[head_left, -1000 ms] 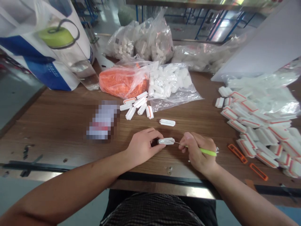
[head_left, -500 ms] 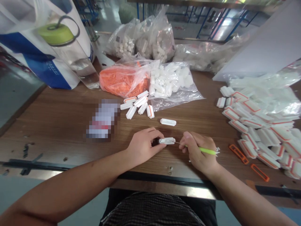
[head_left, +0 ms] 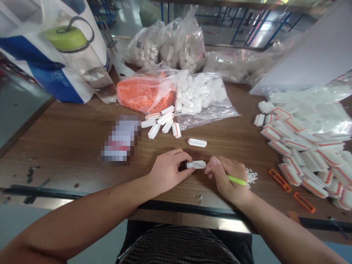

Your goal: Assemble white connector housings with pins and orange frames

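My left hand (head_left: 169, 169) pinches the left end of a small white plastic connector housing (head_left: 197, 164), which has a row of tiny holes along its face. In my right hand (head_left: 227, 176) is a thin pick with a bright green handle (head_left: 237, 180), gripped like a pen. Its fine metal shaft lies across the housing's face; exactly where the tip touches is too small to tell. Just beyond lies a similar white housing (head_left: 197, 142), apart from both hands. A little heap of tiny white pins (head_left: 251, 177) sits to the right of my right hand.
Several white pieces (head_left: 165, 118) lie before a bag of orange parts (head_left: 144, 93) and a bag of white parts (head_left: 199, 93). Orange frames (head_left: 304, 202) and a large pile of white pieces (head_left: 308, 154) are at right. A water bottle (head_left: 93, 71) stands back left.
My right hand has moved slightly left, and the pick's shaft now reaches further across the housing at a different tilt. More of the tiny white pins show. The left hand keeps its hold.
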Available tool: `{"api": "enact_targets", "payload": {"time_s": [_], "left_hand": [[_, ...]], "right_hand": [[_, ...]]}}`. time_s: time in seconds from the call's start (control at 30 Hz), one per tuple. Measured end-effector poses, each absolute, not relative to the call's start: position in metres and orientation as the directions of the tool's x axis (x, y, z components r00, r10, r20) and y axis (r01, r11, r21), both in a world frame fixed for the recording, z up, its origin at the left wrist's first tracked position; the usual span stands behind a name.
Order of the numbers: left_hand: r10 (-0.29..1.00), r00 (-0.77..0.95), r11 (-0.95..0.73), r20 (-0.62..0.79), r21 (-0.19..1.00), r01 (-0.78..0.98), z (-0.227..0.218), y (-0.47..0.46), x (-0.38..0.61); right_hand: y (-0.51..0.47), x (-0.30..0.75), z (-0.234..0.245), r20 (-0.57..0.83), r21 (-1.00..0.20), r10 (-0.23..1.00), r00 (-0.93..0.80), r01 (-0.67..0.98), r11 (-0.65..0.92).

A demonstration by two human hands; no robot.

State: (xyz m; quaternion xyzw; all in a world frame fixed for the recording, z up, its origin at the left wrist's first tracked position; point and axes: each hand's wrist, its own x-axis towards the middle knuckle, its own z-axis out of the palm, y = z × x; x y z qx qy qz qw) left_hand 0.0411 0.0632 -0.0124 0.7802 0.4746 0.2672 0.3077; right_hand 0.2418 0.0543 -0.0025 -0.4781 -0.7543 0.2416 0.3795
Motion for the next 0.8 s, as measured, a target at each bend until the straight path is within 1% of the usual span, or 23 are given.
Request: {"api": "enact_targets", "payload": {"time_s": [0.13,0.27,0.43,0.8], "left_hand": [[0.905,0.408,-0.361,0.122,0.727,0.584,-0.0115,0.0634,0.0411],[0.907,0.402,-0.358,0.123,0.726,0.587,-0.0114,0.0632,0.0421],[0.912,0.394,-0.344,0.112,0.731,0.589,-0.0122,0.0628,0.0425],[0.909,0.401,-0.354,0.116,0.724,0.592,-0.0122,0.0631,0.0420]], "right_hand": [[0.0537,0.2415,-0.0044,0.326,-0.757,0.916,-0.233,0.516,0.401],[0.0507,0.2412,-0.0031,0.349,-0.749,0.910,-0.224,0.517,0.414],[0.0515,0.2400,-0.0021,0.337,-0.731,0.903,-0.268,0.530,0.430],[0.0494,0.2408,-0.0054,0.338,-0.754,0.916,-0.218,0.519,0.402]]}}
